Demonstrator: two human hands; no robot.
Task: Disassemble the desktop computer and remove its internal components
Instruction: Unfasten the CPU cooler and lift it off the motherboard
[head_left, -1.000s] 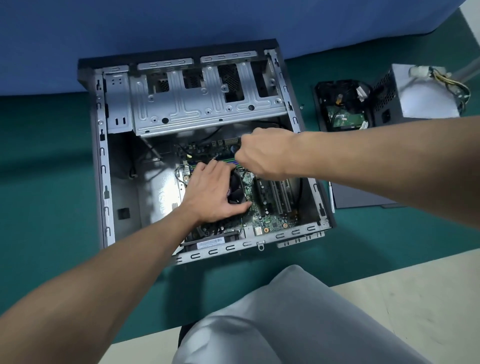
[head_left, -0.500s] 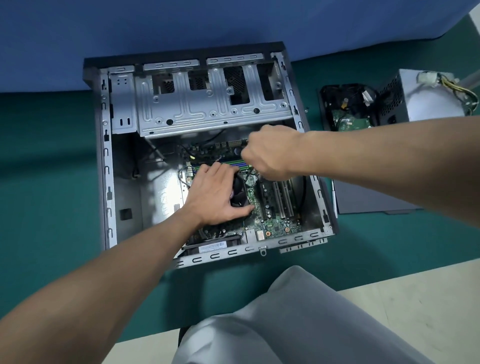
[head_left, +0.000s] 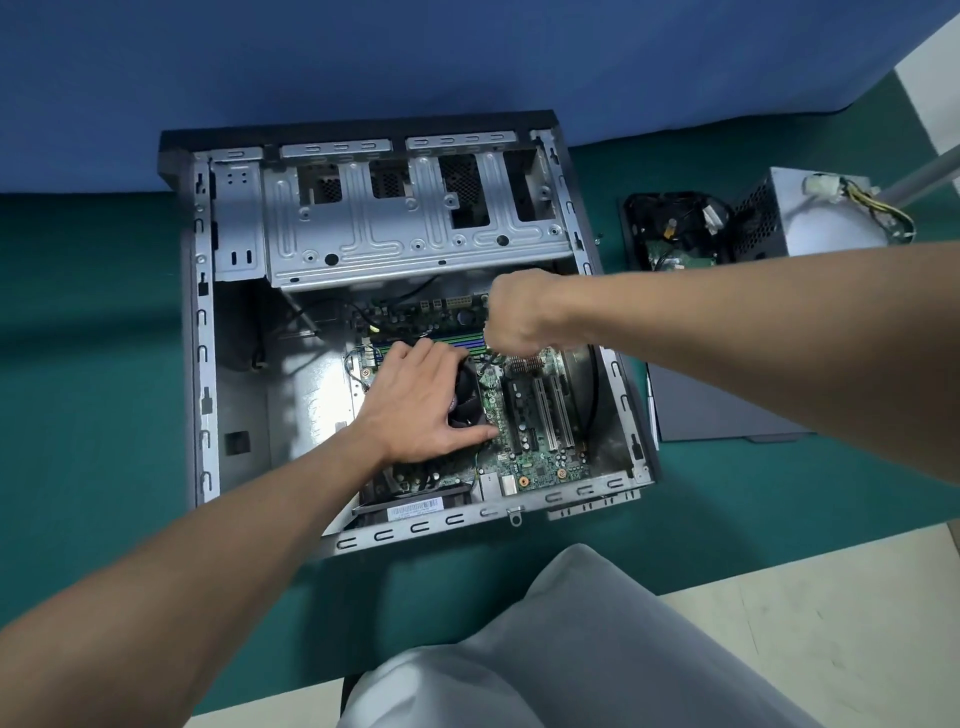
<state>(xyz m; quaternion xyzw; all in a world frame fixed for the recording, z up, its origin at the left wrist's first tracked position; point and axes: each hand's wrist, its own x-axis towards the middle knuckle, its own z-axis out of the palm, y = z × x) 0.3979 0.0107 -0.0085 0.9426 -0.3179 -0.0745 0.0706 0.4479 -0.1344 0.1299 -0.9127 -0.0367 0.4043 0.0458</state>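
The left arm comes up from the lower left of the frame and the right arm reaches in from the right edge, both meeting over the open computer case, which lies on its side on the green table in the middle of the picture. The left hand lies palm down inside the case. The right hand hangs just above and to the right of it, its back turned up toward the camera.

Against the views of a second and half a second ago, both hands keep much the same spots over the case; the right hand sits slightly lower and nearer the left one.

The left hand is spread fairly flat, fingers together and nearly straight, thumb stretched out to the right. It rests on the black cooler fan, which sits on the green circuit board in the lower right part of the case. The right hand is balled up with its fingers curled underneath, above the top right corner of the fan; whether they pinch anything cannot be told.

At the upper right, beside the case, stand a power supply with loose wires and a black part. A grey panel lies below them.
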